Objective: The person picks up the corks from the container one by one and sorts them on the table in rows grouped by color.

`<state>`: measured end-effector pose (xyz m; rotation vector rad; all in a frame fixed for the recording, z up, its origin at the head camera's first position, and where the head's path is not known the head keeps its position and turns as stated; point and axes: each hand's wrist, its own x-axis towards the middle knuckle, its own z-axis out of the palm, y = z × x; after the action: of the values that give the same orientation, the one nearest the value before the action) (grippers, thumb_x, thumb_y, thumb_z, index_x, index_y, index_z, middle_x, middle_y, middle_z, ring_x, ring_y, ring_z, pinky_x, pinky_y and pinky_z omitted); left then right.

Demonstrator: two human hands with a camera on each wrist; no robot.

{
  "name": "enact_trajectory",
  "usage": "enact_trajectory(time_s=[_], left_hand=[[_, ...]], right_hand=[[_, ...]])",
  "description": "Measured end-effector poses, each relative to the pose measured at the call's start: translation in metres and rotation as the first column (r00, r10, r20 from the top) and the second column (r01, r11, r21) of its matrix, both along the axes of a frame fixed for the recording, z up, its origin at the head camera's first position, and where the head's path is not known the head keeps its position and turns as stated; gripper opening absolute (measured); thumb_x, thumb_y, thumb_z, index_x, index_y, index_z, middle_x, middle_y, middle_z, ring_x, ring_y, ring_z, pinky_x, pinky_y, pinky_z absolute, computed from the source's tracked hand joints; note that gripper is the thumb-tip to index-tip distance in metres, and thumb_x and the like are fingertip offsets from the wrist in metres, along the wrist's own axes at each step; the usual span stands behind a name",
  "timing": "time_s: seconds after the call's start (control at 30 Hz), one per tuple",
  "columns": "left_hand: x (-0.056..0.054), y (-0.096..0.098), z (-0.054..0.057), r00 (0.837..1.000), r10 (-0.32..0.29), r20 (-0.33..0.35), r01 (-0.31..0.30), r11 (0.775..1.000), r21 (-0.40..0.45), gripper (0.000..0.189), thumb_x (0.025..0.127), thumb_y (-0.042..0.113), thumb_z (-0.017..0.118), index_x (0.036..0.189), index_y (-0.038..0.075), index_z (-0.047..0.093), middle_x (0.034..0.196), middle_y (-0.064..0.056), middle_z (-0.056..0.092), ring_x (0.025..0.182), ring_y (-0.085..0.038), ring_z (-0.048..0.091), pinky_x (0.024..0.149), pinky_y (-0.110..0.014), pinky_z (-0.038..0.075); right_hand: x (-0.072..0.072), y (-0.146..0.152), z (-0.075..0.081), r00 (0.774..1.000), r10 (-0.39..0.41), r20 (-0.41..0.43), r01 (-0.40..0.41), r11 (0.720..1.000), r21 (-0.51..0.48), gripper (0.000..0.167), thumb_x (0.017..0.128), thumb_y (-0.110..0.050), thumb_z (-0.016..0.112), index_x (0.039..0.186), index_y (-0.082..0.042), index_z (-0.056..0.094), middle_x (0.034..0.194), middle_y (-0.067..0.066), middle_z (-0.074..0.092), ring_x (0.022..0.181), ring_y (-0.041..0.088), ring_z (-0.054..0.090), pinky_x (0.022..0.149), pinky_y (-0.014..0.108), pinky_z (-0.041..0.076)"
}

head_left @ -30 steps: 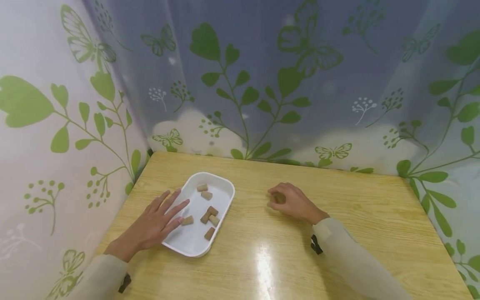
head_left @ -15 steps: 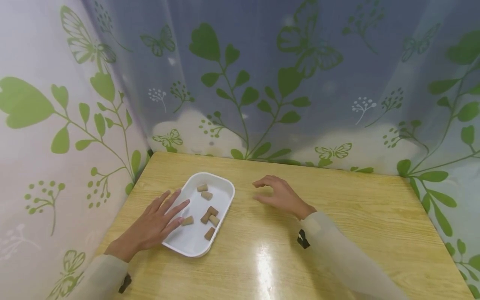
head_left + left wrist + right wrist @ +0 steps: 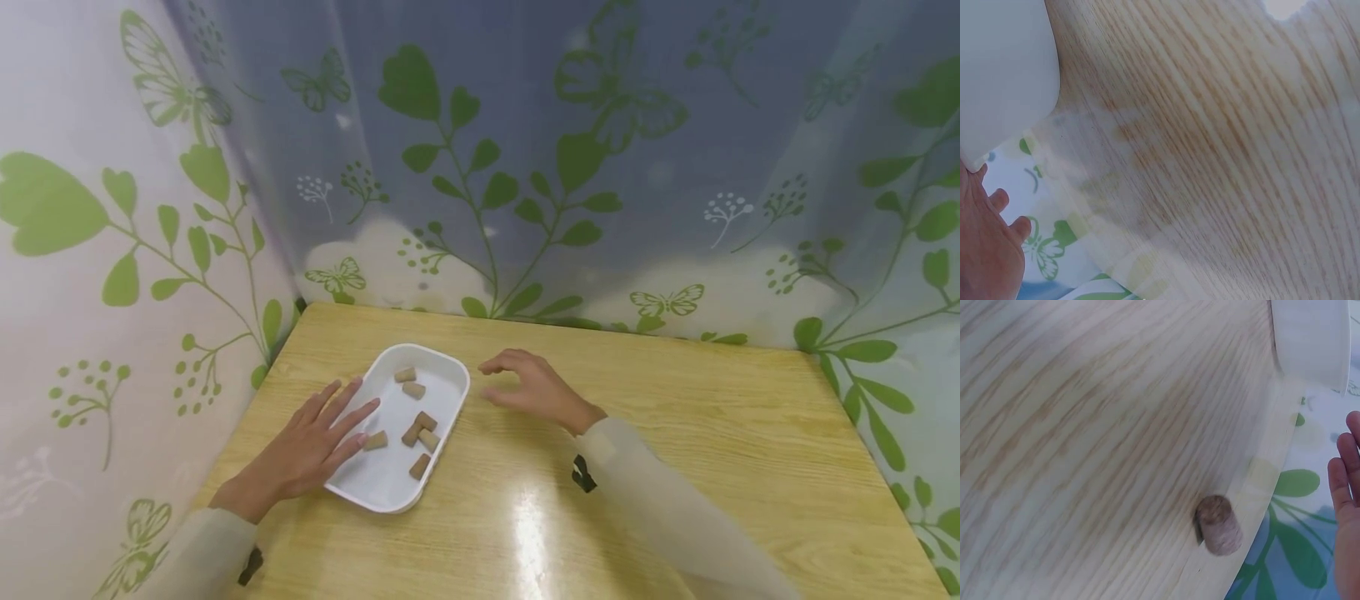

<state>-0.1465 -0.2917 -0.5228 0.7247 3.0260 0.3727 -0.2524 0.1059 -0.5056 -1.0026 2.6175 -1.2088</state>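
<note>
My left hand (image 3: pixel 303 450) lies over the left side of a white tray (image 3: pixel 352 492), fingers straight and spread. In the left wrist view the left hand (image 3: pixel 991 240) is next to the tray's wall (image 3: pixel 1007 75). Several short corks (image 3: pixel 414 390) lie in the tray, one cork (image 3: pixel 376 441) close to the left thumb. Just right of the tray, my right hand (image 3: pixel 536 387) hovers with thumb and fingers apart, holding nothing. A lone cork (image 3: pixel 1219 525) stands upright on the table in the right wrist view; in the head view I cannot make it out.
The tray sits on a wood-grain table (image 3: pixel 675 400), left of its middle. Curtains with leaf and butterfly prints (image 3: pixel 517 167) hang along the back and both sides. A bright glare spot (image 3: pixel 528 533) marks the front of the table.
My right hand has moved left towards the tray, and its curled fingers have opened apart. The left hand, the tray and the corks in it stay where they were.
</note>
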Motion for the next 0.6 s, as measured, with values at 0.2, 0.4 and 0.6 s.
enact_trajectory(time_s=[0.2,0.4,0.6], left_hand=[[0.001,0.000,0.001,1.000,0.001,0.006,-0.001,1.000,0.001,0.057,0.117,0.042,0.046,0.171,0.028,0.038,0.183,-0.013,0.017,0.166,-0.049,0.018,0.131,-0.072,0.021],[0.000,-0.001,-0.001,1.000,-0.006,-0.009,0.006,1.000,-0.001,0.057,0.116,0.042,0.048,0.171,0.028,0.039,0.183,-0.014,0.019,0.166,-0.048,0.019,0.130,-0.072,0.022],[0.001,0.000,0.001,1.000,-0.007,-0.013,0.007,1.000,-0.008,0.057,0.116,0.042,0.048,0.170,0.028,0.040,0.182,-0.015,0.021,0.166,-0.048,0.020,0.130,-0.072,0.023]], right_hand=[[0.000,-0.012,0.002,0.999,0.023,-0.027,-0.023,0.999,0.029,0.039,0.098,-0.021,0.084,0.133,-0.008,0.076,0.127,0.007,0.076,0.122,0.029,0.069,0.109,0.054,0.057],[0.000,-0.024,0.004,0.999,0.045,-0.018,-0.044,0.997,0.056,0.039,0.099,-0.026,0.083,0.134,-0.009,0.076,0.127,0.005,0.076,0.122,0.027,0.068,0.109,0.051,0.055],[0.001,-0.034,0.007,0.996,0.085,-0.024,-0.083,0.993,0.080,0.042,0.100,-0.028,0.082,0.134,-0.006,0.075,0.129,0.006,0.076,0.125,0.026,0.067,0.112,0.049,0.054]])
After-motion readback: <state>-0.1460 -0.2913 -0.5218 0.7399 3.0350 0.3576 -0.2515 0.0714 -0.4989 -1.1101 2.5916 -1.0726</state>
